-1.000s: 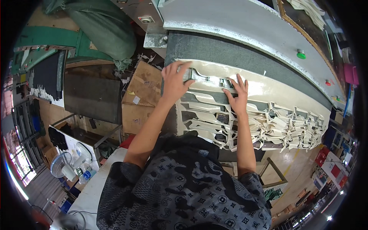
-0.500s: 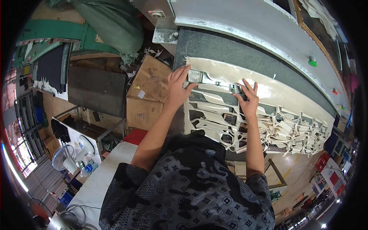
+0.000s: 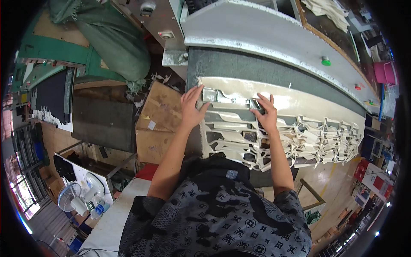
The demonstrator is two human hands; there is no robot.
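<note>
Left hand has shifted outward to the left end of the long silver metal die, upper centre on glossy cream sheet; right hand brackets the other end. Fingers stand apart on both; level, even handling seems advisable.

Wears a loose, dark-grey fabric shirt, printed with ringed blossoms, four-pointed motifs and paisley swirls, overlaid with irregular black blotches. Has a short, wide left sleeve and a similar right sleeve. Shows a small blue-grey patch beside plain black cloth. Leaves left hand and right hand bare.
</note>
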